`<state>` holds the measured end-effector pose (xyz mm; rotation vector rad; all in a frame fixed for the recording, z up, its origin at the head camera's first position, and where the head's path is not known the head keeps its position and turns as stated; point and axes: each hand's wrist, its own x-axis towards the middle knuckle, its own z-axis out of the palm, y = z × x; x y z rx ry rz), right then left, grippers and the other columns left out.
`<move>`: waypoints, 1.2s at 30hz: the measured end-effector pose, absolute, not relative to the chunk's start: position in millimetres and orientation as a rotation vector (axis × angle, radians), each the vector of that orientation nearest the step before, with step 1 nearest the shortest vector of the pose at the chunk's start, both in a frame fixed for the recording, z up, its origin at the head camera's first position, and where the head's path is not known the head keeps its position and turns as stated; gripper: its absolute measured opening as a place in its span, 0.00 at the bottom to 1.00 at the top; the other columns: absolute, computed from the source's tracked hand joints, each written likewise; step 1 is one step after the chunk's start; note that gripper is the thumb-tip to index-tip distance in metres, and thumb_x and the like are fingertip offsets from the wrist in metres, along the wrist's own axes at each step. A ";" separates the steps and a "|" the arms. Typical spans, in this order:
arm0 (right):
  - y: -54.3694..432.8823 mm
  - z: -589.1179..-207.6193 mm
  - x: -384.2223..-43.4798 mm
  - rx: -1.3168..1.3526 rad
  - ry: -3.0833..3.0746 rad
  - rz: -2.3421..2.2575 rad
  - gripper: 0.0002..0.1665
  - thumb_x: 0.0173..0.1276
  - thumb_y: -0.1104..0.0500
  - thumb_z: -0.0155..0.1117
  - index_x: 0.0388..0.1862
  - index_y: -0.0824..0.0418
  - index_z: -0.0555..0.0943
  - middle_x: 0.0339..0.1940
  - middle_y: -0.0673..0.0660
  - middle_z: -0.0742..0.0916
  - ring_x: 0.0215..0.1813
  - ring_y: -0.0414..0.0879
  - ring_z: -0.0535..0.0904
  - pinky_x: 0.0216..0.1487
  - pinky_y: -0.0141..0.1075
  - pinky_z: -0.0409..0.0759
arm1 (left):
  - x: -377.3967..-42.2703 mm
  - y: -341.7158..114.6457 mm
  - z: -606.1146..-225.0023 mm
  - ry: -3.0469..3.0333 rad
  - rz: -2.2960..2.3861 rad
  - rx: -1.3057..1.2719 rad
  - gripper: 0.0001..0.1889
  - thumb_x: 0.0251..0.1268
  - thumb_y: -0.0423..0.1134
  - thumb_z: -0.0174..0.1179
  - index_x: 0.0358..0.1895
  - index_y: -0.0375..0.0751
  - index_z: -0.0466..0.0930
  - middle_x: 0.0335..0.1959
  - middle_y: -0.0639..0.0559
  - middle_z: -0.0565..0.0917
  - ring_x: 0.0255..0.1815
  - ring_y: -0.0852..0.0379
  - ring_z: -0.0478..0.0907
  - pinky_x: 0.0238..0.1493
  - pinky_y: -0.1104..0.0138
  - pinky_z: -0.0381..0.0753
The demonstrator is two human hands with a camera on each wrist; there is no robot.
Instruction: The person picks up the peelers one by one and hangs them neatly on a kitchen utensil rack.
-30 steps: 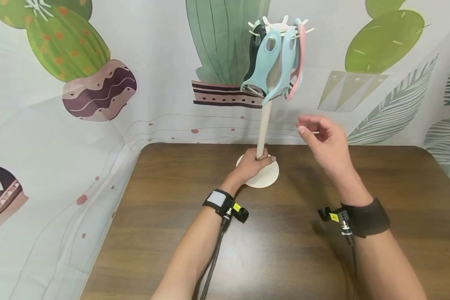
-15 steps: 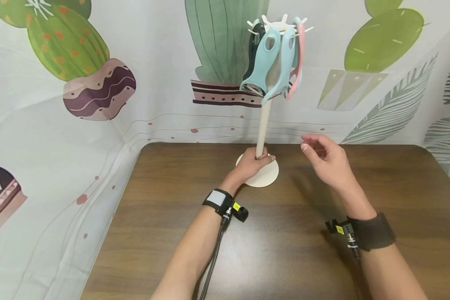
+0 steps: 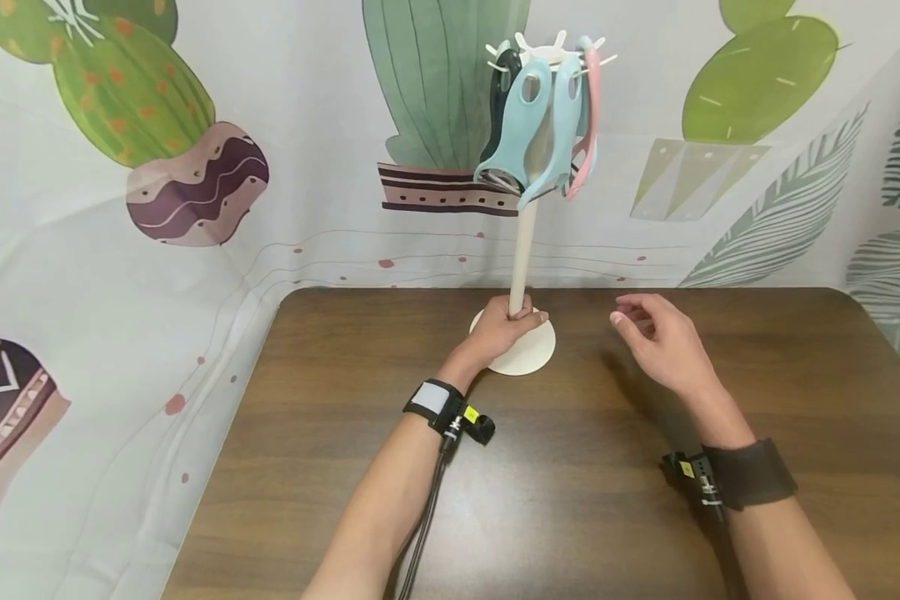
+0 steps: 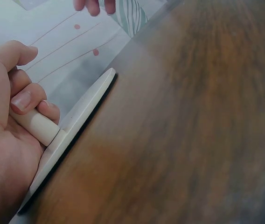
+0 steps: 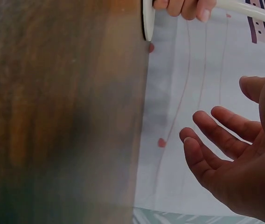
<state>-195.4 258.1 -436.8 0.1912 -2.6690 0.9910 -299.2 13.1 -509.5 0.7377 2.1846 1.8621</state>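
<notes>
A cream stand (image 3: 522,250) rises from a round base (image 3: 528,358) on the table. My left hand (image 3: 497,329) grips its post just above the base; the left wrist view shows the fingers (image 4: 30,98) curled round the post. Several Y-shaped peelers hang from the hooks at the top: a black peeler (image 3: 499,104), light blue peelers (image 3: 520,137), and a pink peeler (image 3: 587,137). Others behind are partly hidden. To the right of the base, my right hand (image 3: 666,343) hovers above the table with loosely bent fingers, holding nothing and apart from the stand.
The brown wooden table (image 3: 570,500) ends at a back edge close behind the base. A white cloth with printed cacti (image 3: 307,167) hangs behind it. Straps with small cameras circle both wrists, and a cable (image 3: 423,525) runs along the left forearm.
My right hand has moved down and slightly right, from in front of the cloth to over the table. The left hand stays on the post, and the peelers hang as before.
</notes>
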 end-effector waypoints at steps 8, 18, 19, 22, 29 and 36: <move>259.2 -443.3 -200.0 0.181 -2.678 1.001 0.21 0.73 0.48 0.55 0.57 0.60 0.77 0.46 0.56 0.82 0.46 0.47 0.77 0.45 0.45 0.76 | -298.7 11.4 -507.5 2.196 1.858 0.728 0.22 0.63 0.47 0.64 0.19 0.45 0.61 0.16 0.58 0.59 0.22 0.60 0.60 0.25 0.68 0.60; 257.1 -447.5 -200.6 0.176 -2.681 0.995 0.21 0.72 0.49 0.56 0.55 0.61 0.78 0.45 0.56 0.82 0.45 0.45 0.77 0.44 0.46 0.76 | -294.6 8.1 -503.3 2.221 1.856 0.729 0.19 0.63 0.43 0.64 0.21 0.45 0.64 0.17 0.57 0.62 0.22 0.60 0.62 0.25 0.68 0.62; 256.3 -447.7 -200.6 0.179 -2.681 0.997 0.20 0.72 0.49 0.57 0.55 0.61 0.78 0.45 0.56 0.83 0.45 0.45 0.77 0.44 0.44 0.77 | -293.9 7.1 -502.6 2.224 1.853 0.733 0.17 0.63 0.43 0.64 0.23 0.45 0.66 0.17 0.57 0.62 0.22 0.60 0.62 0.25 0.68 0.63; 254.2 -448.0 -200.2 0.189 -2.677 1.003 0.20 0.72 0.49 0.58 0.54 0.60 0.79 0.45 0.56 0.83 0.45 0.45 0.78 0.44 0.39 0.76 | -292.0 4.1 -501.4 2.231 1.836 0.731 0.11 0.63 0.43 0.63 0.29 0.46 0.70 0.21 0.55 0.69 0.25 0.59 0.68 0.28 0.68 0.68; 255.1 -447.3 -199.5 0.194 -2.692 1.001 0.21 0.72 0.48 0.57 0.55 0.60 0.78 0.46 0.56 0.83 0.46 0.46 0.78 0.44 0.41 0.76 | -287.9 -0.7 -488.0 2.236 1.759 0.735 0.14 0.64 0.43 0.63 0.50 0.42 0.78 0.42 0.51 0.82 0.45 0.59 0.77 0.48 0.66 0.75; 258.7 -447.8 -196.1 0.182 -2.706 1.011 0.22 0.72 0.48 0.57 0.56 0.61 0.77 0.47 0.59 0.82 0.48 0.50 0.78 0.46 0.48 0.76 | -282.2 -11.0 -461.9 2.215 1.702 0.810 0.22 0.66 0.43 0.61 0.58 0.34 0.71 0.54 0.41 0.80 0.54 0.56 0.77 0.57 0.63 0.75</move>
